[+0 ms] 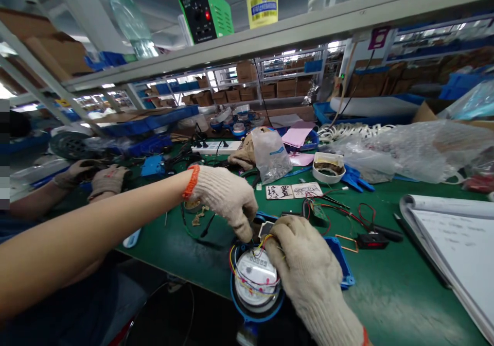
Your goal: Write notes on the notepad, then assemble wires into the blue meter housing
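Observation:
Near the table's front edge sits a water meter (257, 276) with a round white dial face in a blue casing. Thin coloured wires (233, 261) loop around its dial. My left hand (229, 199), in a cream knit glove with an orange cuff, reaches over the meter's far side; its thumb and fingers are closed, and what they pinch is hidden. My right hand (309, 266), gloved too, curls its fingers round wires above the dial. Between both hands shows a small dark piece with a white edge (265, 229). A blue plastic housing (341, 263) lies partly behind my right hand.
Behind my hands lie two handwritten cards (293, 191), a white round cup (328, 168) and a blue glove (355, 177). A small black display meter (372, 241) and a notebook (451, 248) are to the right. A co-worker's gloved hands (108, 180) work at left.

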